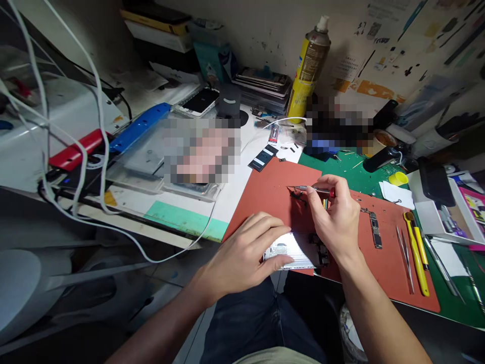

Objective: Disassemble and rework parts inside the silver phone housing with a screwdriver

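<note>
My left hand (252, 247) grips an opened phone housing (293, 247) at the near edge of the red-brown work mat (261, 192), thumb on its silver inner face and fingers along the far side. Dark parts fill the right end of the housing. In my right hand (337, 217) is a slim precision screwdriver (314, 189) with a red end, held nearly level. Its thin tip points left, above the mat. Close below the tip is a small dark part (299, 198), possibly a flex cable; my right fingers partly hide the area.
On the right lie a logic board (375, 230), tweezers (405, 258) and a yellow-handled tool (418, 258). A white box (435, 212) stands beyond. A spray can (308, 68) stands at the back. White cables (100, 126) hang at left; a black battery-like piece (263, 157) lies at the mat's far edge.
</note>
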`<state>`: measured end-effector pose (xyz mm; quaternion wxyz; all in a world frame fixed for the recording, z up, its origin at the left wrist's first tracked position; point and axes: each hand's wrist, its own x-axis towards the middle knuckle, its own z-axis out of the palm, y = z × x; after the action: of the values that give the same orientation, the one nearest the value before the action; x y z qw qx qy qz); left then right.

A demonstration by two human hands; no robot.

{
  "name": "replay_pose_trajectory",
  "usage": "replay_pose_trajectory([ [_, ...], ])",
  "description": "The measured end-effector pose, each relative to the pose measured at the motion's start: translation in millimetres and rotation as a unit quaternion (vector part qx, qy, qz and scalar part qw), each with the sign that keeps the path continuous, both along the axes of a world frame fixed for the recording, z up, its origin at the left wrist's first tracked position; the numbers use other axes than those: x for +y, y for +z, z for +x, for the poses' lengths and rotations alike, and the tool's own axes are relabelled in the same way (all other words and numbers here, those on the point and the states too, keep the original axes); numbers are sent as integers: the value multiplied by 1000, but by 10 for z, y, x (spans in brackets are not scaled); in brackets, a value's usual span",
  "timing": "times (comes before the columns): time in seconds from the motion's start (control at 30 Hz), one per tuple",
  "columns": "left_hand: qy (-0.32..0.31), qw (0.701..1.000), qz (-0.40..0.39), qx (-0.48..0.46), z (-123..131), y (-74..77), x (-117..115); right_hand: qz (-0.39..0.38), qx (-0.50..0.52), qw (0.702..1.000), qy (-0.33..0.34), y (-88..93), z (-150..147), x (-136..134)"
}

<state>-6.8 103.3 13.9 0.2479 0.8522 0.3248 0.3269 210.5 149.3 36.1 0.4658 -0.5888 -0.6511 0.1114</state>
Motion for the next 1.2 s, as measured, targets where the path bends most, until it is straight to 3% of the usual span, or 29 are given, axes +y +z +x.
replay_pose_trajectory([
  [0.2,116,986,-72,-97,-9,-47,19,-24,35,999,-1,11,24,-39],
  [0.33,181,958,-142,-171,13,-90,24,-41,124,991,22,36,70,-339],
  [0.57,152,960,-165,-167,22,-59,21,-61,269,961,-8,-163,153,-876],
  [0.8,111,968,-151,-165,15,-24,17,-70,304,950,8,-303,193,-900],
  [1.2,99,969,-150,-167,8,4,7,-54,288,955,38,-290,155,-876],
])
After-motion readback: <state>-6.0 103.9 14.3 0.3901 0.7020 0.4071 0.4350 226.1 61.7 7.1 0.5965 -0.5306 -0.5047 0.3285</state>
